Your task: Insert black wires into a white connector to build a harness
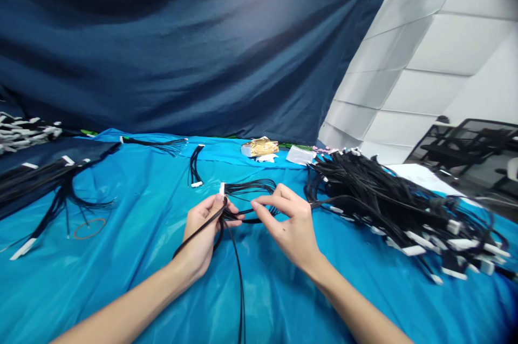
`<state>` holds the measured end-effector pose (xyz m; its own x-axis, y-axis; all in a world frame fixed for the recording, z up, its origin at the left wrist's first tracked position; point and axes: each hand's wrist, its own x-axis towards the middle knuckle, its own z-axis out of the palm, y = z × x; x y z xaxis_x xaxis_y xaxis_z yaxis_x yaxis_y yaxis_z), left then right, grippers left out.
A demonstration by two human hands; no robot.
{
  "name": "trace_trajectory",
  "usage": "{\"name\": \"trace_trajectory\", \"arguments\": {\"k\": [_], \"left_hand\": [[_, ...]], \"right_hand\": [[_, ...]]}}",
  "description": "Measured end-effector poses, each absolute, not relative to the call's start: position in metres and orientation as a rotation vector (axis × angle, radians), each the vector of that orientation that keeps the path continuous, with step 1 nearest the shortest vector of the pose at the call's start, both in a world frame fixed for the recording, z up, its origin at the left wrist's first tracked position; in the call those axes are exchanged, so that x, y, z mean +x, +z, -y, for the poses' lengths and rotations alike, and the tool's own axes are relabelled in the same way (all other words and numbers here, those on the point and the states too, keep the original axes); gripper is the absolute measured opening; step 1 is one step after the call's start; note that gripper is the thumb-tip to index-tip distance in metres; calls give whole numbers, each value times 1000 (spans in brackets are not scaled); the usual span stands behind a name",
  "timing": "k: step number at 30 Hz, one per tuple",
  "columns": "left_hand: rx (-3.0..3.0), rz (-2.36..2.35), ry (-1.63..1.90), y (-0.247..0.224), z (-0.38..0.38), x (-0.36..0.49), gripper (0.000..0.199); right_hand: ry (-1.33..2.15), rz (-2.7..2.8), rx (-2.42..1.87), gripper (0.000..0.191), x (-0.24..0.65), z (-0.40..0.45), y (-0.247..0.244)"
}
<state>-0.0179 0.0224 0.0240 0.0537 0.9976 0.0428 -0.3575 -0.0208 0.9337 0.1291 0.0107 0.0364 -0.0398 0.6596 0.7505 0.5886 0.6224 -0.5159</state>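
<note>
A black wire harness (251,187) with a white connector (222,188) is held in front of me over blue sheeting. My left hand (203,233) is closed around the gathered wires just below that connector. From this grip the thin wires loop out to the right, and a few long strands (239,279) hang down toward me. At the right of the loop, my right hand (289,220) has thumb and forefinger pinched together at a thin black wire. Its other fingers are curled, and the exact contact at the fingertips is hard to make out.
A large pile of black harnesses with white connectors (380,198) lies to the right. More harnesses (60,187) lie at left, near a brown rubber band (89,229). Behind my hands are a short harness (196,166) and a gold packet (262,147). A dark curtain (182,47) hangs at the back.
</note>
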Motion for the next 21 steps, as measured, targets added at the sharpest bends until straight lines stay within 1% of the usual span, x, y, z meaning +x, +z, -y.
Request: {"name": "trace_trajectory", "arguments": {"k": [13, 21], "left_hand": [[1022, -869, 1349, 18, -26, -18, 21], [1056, -876, 1350, 16, -25, -19, 25]], "right_hand": [[99, 1740, -1007, 11, 127, -8, 36], [104, 1699, -1011, 10, 127, -9, 38]]}}
